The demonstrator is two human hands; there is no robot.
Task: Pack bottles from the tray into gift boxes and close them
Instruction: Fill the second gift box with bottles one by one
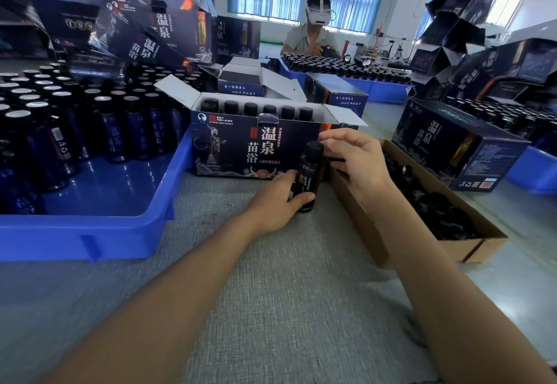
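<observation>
A dark bottle point(309, 172) stands upright on the grey table just in front of an open dark-blue gift box point(241, 148). My left hand point(277, 202) grips the bottle's lower body. My right hand point(352, 154) has its fingertips at the bottle's black cap. The gift box has its flaps up and a row of several capped bottles along its back. A blue tray point(126, 202) on the left holds many silver-topped dark bottles point(60, 112).
A brown cardboard box point(422, 217) of black caps lies at the right. A closed gift box point(458, 145) sits beyond it. More gift boxes are piled at the back left and right. A person sits across the table behind another blue tray point(376, 88).
</observation>
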